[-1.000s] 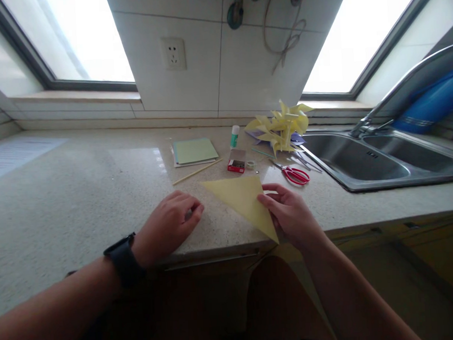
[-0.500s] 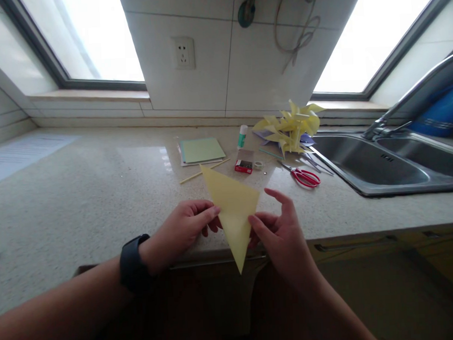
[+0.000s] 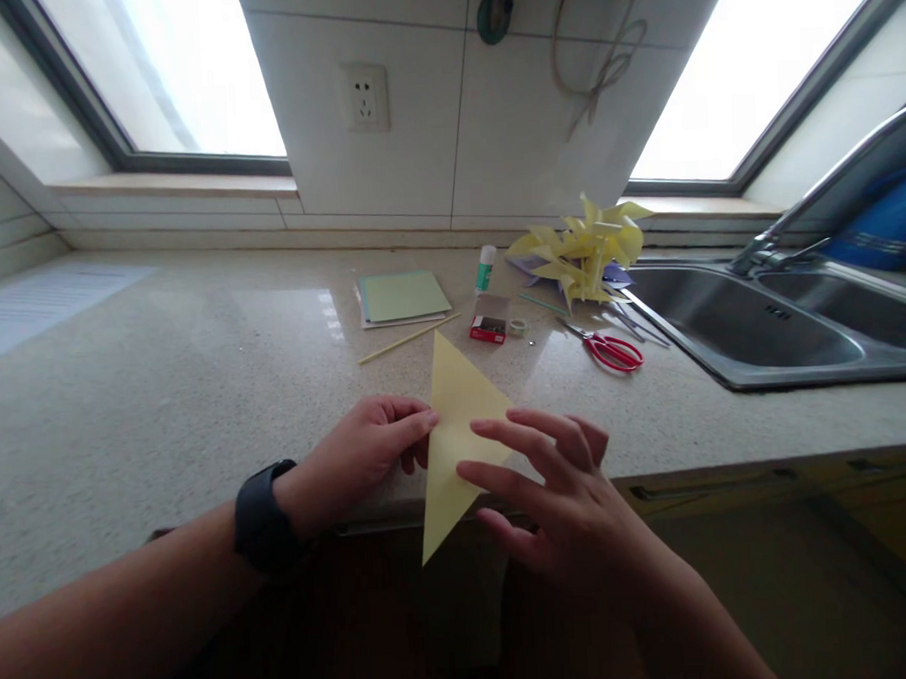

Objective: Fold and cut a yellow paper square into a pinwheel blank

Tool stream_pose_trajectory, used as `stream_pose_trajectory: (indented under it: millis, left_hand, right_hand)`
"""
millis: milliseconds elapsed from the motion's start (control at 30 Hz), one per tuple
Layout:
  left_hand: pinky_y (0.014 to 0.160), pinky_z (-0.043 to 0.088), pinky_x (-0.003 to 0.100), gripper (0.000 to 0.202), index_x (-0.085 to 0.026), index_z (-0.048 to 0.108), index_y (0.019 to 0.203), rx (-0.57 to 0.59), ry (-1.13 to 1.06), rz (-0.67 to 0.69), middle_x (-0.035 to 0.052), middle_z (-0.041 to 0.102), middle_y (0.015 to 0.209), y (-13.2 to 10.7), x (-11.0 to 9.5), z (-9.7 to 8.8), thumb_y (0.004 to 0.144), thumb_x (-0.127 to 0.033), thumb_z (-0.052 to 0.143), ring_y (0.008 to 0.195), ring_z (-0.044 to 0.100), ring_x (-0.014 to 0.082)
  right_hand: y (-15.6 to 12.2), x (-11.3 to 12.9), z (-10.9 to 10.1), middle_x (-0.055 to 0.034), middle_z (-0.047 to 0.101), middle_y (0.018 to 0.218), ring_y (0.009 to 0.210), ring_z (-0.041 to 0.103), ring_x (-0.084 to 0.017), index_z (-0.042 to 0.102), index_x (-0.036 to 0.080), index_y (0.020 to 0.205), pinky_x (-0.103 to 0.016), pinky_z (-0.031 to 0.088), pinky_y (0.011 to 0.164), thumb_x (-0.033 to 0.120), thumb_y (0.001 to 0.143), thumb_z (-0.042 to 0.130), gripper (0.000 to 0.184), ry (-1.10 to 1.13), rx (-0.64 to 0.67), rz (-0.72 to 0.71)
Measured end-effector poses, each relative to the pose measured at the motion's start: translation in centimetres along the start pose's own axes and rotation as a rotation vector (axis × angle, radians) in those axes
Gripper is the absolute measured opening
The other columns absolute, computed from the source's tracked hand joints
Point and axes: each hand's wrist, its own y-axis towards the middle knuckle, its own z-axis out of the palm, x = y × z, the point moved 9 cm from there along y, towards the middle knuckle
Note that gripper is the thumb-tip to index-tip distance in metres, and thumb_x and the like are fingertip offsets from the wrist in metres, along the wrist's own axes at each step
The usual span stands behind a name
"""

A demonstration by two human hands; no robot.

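Observation:
A pale yellow paper folded into a triangle [image 3: 453, 410] lies at the front edge of the speckled counter [image 3: 162, 392], one tip pointing away and one hanging over the edge. My left hand [image 3: 368, 451], with a black watch on its wrist, pinches the paper's left edge. Over the paper's right side is my right hand [image 3: 553, 485], fingers spread and fingertips resting on the sheet.
Behind the paper lie a wooden stick [image 3: 408, 339], a stack of coloured sheets [image 3: 402, 298], a glue stick [image 3: 485, 268], a small red box [image 3: 489, 328], red scissors [image 3: 611, 351] and yellow paper pinwheels [image 3: 588, 248]. A steel sink [image 3: 760, 326] with a tap sits at the right.
The triangle has turned clockwise, its long tip swinging from right to lower left. My left hand came in to pinch it; my right hand let go of its edge and spread over it.

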Motion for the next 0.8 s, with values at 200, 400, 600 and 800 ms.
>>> stream_pose_trajectory:
  millis: [200, 400, 600, 800]
  left_hand:
    - [0.06, 0.041, 0.024, 0.027, -0.013, 0.069, 0.078, 0.003, -0.002, -0.014, -0.0013, 0.062, 0.064, -0.1, 0.1, 0.1, 0.089, -0.037, 0.066, 0.059, 0.052, 0.0104]
    - [0.074, 0.049, 0.027, 0.028, -0.013, 0.072, 0.104, -0.021, -0.094, -0.036, 0.0048, 0.074, 0.09, -0.1, -0.2, 0.2, 0.087, -0.037, 0.069, 0.08, 0.064, 0.0148]
    - [0.075, 0.053, 0.029, 0.032, -0.012, 0.072, 0.105, -0.05, -0.109, -0.112, 0.0071, 0.075, 0.093, -0.1, 0.5, 0.0, 0.082, -0.034, 0.076, 0.078, 0.067, 0.0158]
    - [0.068, 0.051, 0.026, 0.028, -0.014, 0.07, 0.101, -0.051, -0.064, -0.098, 0.0037, 0.073, 0.09, -0.2, 0.6, -0.3, 0.078, -0.028, 0.078, 0.078, 0.066, 0.0152]
  right_hand:
    - [1.0, 0.7, -0.9, 0.0026, 0.077, 0.115, 0.111, 0.063, -0.022, 0.069, 0.028, 0.106, -0.043, 0.031, 0.093, 0.02, 0.094, 0.066, 0.015, 0.096, -0.191, -0.013]
    - [1.6, 0.2, -0.2, 0.0024, 0.079, 0.106, 0.106, 0.065, -0.022, 0.063, 0.028, 0.108, -0.041, 0.036, 0.091, 0.016, 0.096, 0.059, 0.018, 0.315, -0.043, 0.012]
    - [1.2, 0.8, 0.7, 0.0013, 0.079, 0.106, 0.102, 0.068, -0.02, 0.061, 0.029, 0.111, -0.042, 0.041, 0.093, 0.015, 0.097, 0.059, 0.02, 0.49, 0.011, -0.038]
    - [1.2, -0.1, 0.9, -0.0028, 0.074, 0.095, 0.09, 0.067, -0.019, 0.063, 0.025, 0.108, -0.038, 0.049, 0.083, 0.011, 0.094, 0.057, 0.02, 0.558, -0.03, 0.068]
